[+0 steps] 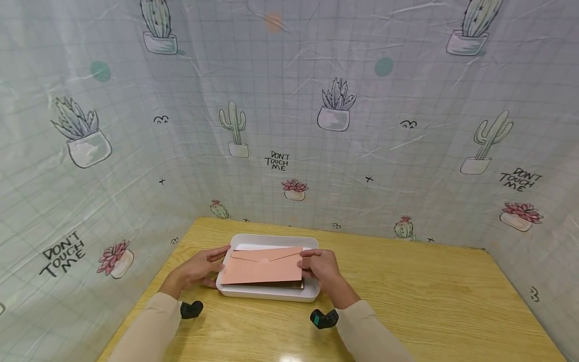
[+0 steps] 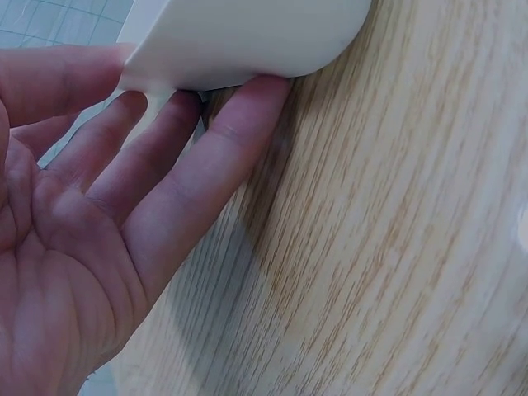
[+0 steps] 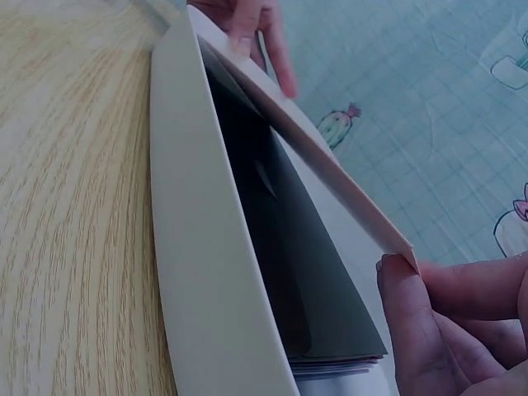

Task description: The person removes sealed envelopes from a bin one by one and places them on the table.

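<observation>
A shallow white tray point(image 1: 267, 293) sits on the table. In it lies a pink envelope point(image 1: 264, 269), its flap side up. My right hand point(image 1: 323, 266) pinches the envelope's right edge between thumb and fingers, and the right wrist view shows that edge raised. Below the envelope is a stack of dark, flat sheets or envelopes point(image 3: 289, 272); their exact kind is hard to tell. At the tray's left end, my left hand point(image 1: 199, 269) holds the wall. In the left wrist view its fingertips point(image 2: 260, 103) touch the tray's lower edge.
The wood-grained table point(image 1: 416, 296) extends far to the right of the tray. A hanging sheet point(image 1: 362, 151) printed with cacti encloses the back and both sides. Small black devices point(image 1: 324, 319) sit at both wrists.
</observation>
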`<state>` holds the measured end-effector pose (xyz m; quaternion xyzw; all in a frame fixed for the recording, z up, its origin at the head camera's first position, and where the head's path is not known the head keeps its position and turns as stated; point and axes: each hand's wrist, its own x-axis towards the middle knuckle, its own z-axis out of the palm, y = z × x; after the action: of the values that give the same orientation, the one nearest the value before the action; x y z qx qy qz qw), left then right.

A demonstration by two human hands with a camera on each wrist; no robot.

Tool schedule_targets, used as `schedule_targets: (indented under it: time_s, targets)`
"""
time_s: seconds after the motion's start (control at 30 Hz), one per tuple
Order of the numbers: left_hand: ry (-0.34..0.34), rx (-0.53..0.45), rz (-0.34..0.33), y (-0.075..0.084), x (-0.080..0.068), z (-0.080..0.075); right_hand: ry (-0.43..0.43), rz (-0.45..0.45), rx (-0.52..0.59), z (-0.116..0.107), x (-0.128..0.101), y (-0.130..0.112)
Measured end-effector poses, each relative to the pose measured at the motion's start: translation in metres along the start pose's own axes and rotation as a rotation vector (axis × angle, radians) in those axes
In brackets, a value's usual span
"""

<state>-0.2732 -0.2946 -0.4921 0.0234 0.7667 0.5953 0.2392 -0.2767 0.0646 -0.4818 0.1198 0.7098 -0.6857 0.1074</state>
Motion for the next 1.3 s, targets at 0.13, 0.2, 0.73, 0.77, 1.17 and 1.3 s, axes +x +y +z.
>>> schedule_targets:
  time_s: [0.13, 0.2, 0.73, 0.77, 1.17, 1.3]
  targets:
    - [-0.005, -0.014, 0.000, 0.000, 0.000, 0.001, 0.004, -0.007, -0.003, -0.001, 0.000, 0.001]
    - [-0.007, -0.013, -0.001, 0.000, 0.000, 0.001, 0.010, -0.013, -0.003, -0.002, 0.000, 0.001]
    - [0.014, 0.007, -0.005, 0.002, -0.001, 0.001, 0.023, -0.035, 0.026, -0.013, 0.001, -0.004]
    - [0.010, 0.003, -0.004, 0.001, -0.001, 0.001, 0.023, -0.034, 0.027, -0.014, 0.001, -0.004]
    - [0.022, 0.005, -0.006, 0.000, 0.000, 0.002, 0.035, -0.044, 0.017, -0.021, -0.001, -0.008]
    - [0.027, 0.004, -0.010, 0.000, 0.000, 0.003, 0.039, -0.044, 0.025, -0.024, -0.002, -0.010]
